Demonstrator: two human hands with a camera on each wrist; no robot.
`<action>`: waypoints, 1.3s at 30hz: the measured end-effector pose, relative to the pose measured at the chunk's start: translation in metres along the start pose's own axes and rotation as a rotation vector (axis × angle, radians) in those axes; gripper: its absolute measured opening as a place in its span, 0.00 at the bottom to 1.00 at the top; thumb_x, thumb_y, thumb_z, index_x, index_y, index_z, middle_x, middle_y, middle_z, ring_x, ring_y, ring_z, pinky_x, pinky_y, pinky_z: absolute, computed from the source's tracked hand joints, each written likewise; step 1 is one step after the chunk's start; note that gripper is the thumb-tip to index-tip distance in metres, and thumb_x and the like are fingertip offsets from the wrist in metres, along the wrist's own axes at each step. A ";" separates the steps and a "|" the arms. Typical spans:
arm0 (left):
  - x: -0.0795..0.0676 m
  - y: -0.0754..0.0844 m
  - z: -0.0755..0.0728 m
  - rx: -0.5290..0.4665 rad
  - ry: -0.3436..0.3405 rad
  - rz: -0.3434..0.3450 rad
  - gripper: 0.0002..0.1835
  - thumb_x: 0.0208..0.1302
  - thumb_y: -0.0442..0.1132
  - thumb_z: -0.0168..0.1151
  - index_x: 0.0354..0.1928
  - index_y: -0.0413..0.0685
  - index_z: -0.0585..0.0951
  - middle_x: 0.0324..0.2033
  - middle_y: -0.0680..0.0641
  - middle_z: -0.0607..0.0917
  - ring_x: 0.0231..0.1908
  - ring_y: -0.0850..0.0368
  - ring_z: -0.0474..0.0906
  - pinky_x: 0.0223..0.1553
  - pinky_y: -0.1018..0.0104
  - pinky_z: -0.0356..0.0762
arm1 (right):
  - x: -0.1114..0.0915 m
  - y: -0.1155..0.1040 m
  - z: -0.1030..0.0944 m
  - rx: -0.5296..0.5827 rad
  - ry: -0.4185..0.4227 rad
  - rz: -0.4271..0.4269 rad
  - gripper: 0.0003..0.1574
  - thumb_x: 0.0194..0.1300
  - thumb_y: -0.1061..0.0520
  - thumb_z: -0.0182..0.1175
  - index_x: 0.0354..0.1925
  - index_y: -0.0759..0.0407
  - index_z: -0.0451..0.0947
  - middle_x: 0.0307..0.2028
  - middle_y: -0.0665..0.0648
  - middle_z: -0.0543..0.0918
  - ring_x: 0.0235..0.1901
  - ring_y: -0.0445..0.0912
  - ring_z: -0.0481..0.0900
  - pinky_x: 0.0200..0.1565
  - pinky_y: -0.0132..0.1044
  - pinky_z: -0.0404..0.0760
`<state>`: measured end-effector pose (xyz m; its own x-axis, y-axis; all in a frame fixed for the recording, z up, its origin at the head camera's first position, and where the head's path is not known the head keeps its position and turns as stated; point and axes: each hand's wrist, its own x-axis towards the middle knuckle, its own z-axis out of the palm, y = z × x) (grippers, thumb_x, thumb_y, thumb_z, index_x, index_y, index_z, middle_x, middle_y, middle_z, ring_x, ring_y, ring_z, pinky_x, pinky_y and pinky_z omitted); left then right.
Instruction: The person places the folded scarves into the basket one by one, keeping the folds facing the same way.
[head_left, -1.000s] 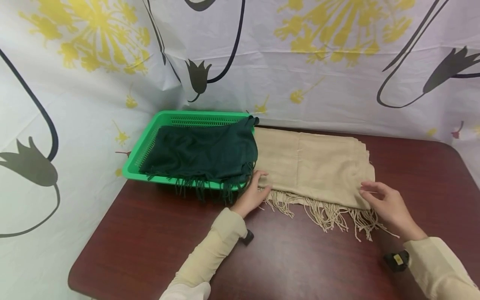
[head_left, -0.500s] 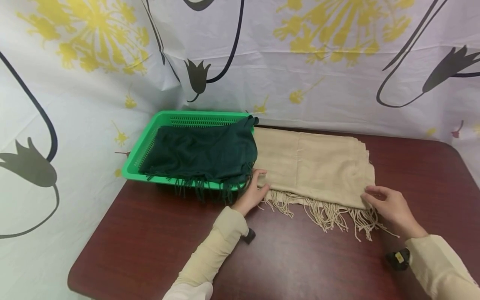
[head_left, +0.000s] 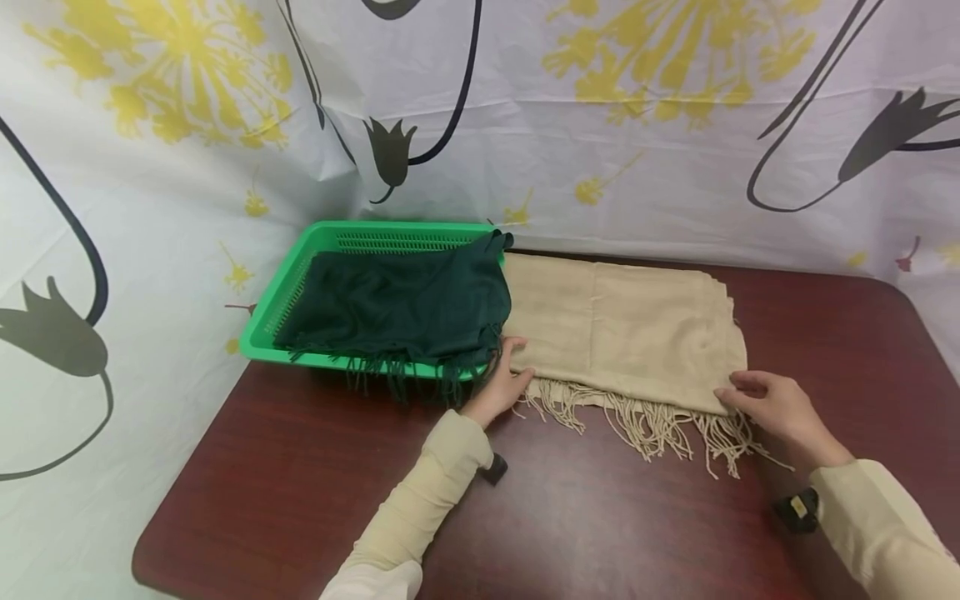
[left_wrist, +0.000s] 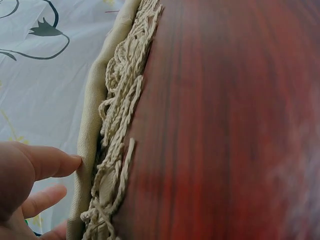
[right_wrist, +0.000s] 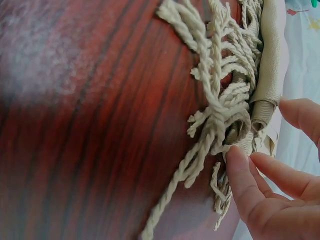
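A folded beige scarf with twisted fringe along its front edge lies on the table, right of the basket. My left hand is at its front left corner, thumb and forefinger spread apart. In the left wrist view, the thumb touches the rolled edge. At the front right corner is my right hand. The right wrist view shows its thumb at the end of the fold and fingertips at the fringe, fairly straight. A dark green fringed scarf lies folded in the green basket.
The dark red wooden table runs toward me in front of both scarves. Behind it hangs a white patterned cloth. The dark scarf's fringe drapes over the basket's front rim, close beside my left hand.
My right hand has come slightly down toward the scarf's corner, its thumb and fingers nearer together. My left hand stays at the left corner. The whole view has shifted slightly.
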<state>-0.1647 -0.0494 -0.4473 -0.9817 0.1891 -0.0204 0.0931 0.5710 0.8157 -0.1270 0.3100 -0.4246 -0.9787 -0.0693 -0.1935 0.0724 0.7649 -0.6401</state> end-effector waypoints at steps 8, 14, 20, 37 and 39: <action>0.001 -0.002 -0.001 -0.005 -0.026 -0.003 0.21 0.62 0.36 0.53 0.56 0.43 0.64 0.56 0.40 0.62 0.59 0.47 0.55 0.55 0.55 0.58 | 0.003 -0.001 0.000 -0.032 0.016 -0.016 0.38 0.61 0.44 0.54 0.52 0.77 0.65 0.47 0.76 0.71 0.44 0.65 0.71 0.34 0.45 0.74; 0.000 0.001 -0.002 0.060 -0.061 -0.046 0.20 0.62 0.38 0.53 0.56 0.44 0.65 0.58 0.41 0.60 0.60 0.49 0.54 0.54 0.57 0.59 | 0.004 -0.002 0.000 -0.041 -0.001 -0.020 0.40 0.60 0.44 0.54 0.53 0.78 0.64 0.47 0.76 0.71 0.44 0.65 0.71 0.36 0.50 0.74; 0.018 -0.021 0.013 0.107 -0.093 -0.058 0.19 0.60 0.35 0.55 0.54 0.45 0.67 0.56 0.44 0.60 0.59 0.51 0.53 0.52 0.59 0.61 | 0.004 -0.005 0.001 -0.047 -0.026 -0.017 0.41 0.59 0.44 0.55 0.53 0.79 0.63 0.45 0.77 0.72 0.44 0.66 0.71 0.38 0.51 0.73; -0.003 0.010 -0.001 0.213 -0.194 -0.052 0.18 0.60 0.24 0.49 0.52 0.42 0.71 0.51 0.40 0.64 0.42 0.51 0.62 0.32 0.65 0.64 | 0.004 -0.002 0.004 -0.131 -0.018 -0.028 0.39 0.57 0.45 0.58 0.47 0.81 0.66 0.38 0.76 0.75 0.38 0.65 0.74 0.34 0.50 0.74; -0.004 0.008 0.000 0.249 -0.203 -0.057 0.19 0.59 0.23 0.49 0.51 0.45 0.72 0.48 0.42 0.62 0.42 0.52 0.61 0.32 0.67 0.64 | 0.003 -0.002 0.004 -0.135 -0.017 -0.024 0.39 0.57 0.45 0.58 0.46 0.81 0.66 0.38 0.76 0.76 0.38 0.65 0.74 0.34 0.51 0.74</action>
<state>-0.1601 -0.0450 -0.4406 -0.9356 0.2928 -0.1972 0.1016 0.7583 0.6439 -0.1290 0.3051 -0.4269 -0.9764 -0.0982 -0.1925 0.0217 0.8418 -0.5394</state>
